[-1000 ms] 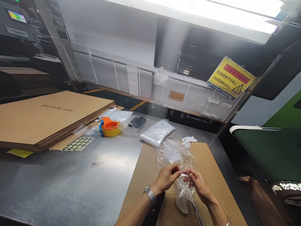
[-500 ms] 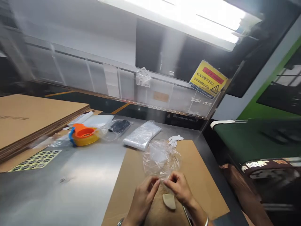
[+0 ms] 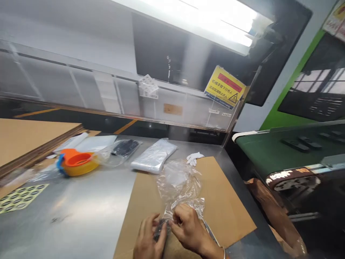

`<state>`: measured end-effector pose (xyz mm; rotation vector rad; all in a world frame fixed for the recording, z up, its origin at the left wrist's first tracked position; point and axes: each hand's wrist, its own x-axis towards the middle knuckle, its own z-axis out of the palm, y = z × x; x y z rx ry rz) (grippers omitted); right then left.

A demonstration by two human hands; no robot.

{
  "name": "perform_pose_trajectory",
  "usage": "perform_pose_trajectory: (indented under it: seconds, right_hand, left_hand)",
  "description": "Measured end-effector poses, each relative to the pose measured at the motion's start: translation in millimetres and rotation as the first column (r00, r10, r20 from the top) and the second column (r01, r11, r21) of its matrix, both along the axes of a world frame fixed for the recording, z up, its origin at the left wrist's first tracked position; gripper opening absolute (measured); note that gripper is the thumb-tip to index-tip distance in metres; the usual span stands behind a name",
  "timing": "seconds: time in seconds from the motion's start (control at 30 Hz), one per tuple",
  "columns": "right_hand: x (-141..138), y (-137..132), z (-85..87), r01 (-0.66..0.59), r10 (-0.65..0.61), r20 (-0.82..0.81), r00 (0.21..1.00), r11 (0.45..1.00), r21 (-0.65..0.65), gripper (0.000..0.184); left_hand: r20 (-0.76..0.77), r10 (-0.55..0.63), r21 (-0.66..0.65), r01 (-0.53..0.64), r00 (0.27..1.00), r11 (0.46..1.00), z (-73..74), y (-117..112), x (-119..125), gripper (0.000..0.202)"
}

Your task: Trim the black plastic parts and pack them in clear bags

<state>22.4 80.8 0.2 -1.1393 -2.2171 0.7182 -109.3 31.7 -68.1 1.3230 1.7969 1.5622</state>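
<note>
Plastic bag (image 3: 179, 181) on cardboard sheet (image 3: 221, 201), glove (image 3: 194, 158) behind, tape dispenser (image 3: 73, 166) left, conveyor (image 3: 265, 153) right

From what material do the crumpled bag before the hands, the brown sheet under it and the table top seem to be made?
Crumpled bag: probably thin plastic film, clear and glossy; sharp highlights sit on its wrinkles.
Brown sheet: apparently cardboard, matte, stiff-looking, with straight edges.
Table top: likely bare metal, grey and smooth, since it throws back a blurred sheen.
</note>
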Motion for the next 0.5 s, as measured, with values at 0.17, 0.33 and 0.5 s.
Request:
perform_pose_trajectory:
  seconds: [0.17, 0.33, 0.5]
  right_hand:
    - [-16, -7, -8.0, -0.089, 0.088, 0.066, 0.994, 0.996, 0.013, 0.008]
    - [-29, -22, -63.4, 0.103, -0.093, 0.211, 0.973, 0.994, -0.032, 0.029]
    - [-22, -44, -108.0, 0.152, -0.121, 0.294, 0.948, 0.985, -0.083, 0.040]
  left_hand:
    - [-0.514, 0.078, 0.140, -0.006, 0.854, 0.990, -4.6, -10, -31, 0.023]
    - [-0.655, 0.296, 0.026, -0.371, 0.695, 0.928, -21.7, -23, -80, 0.026]
    - [-0.649, 0.152, -0.133, -0.308, 0.745, 0.942, -40.4, -37, -82, 0.026]
